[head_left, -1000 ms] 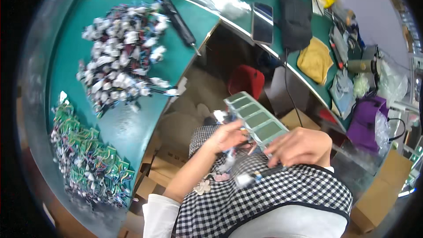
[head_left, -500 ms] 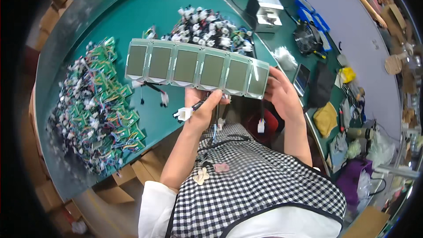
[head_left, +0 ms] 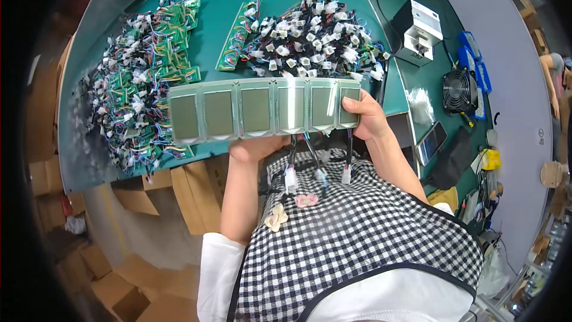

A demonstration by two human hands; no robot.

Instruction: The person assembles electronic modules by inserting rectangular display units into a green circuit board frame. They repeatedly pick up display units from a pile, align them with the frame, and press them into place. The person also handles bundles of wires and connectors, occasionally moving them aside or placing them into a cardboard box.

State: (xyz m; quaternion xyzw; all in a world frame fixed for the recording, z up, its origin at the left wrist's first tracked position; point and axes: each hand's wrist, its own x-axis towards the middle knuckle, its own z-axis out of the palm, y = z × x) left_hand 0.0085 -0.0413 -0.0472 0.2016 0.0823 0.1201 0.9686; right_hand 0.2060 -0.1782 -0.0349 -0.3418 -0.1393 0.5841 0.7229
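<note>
A long strip of display boards (head_left: pixel 256 110), with several grey-green screens in a row, is held up nearly level in front of me. My right hand (head_left: pixel 370 116) grips its right end, the thumb on the front face and the fingers behind. Below the strip's left-centre part, my left hand (head_left: pixel 256 148) touches the lower edge. Most of its fingers are hidden behind the boards. Dark cables hang under the strip, ending in white plugs, one white connector (head_left: pixel 291 180) near the middle and another white connector (head_left: pixel 347 176) to its right.
Beyond the strip lies a heap of wired white connectors (head_left: pixel 316 39), with a green circuit-board strip (head_left: pixel 235 39) beside it. A pile of wired green boards (head_left: pixel 140 89) covers the table's left. To the right are a metal-fronted device (head_left: pixel 419 33), a fan (head_left: pixel 457 86) and a phone (head_left: pixel 431 142).
The strip has turned closer to level, its right end raised. My left thumb has left its front and gone below it; my right thumb now presses the front of the right end.
</note>
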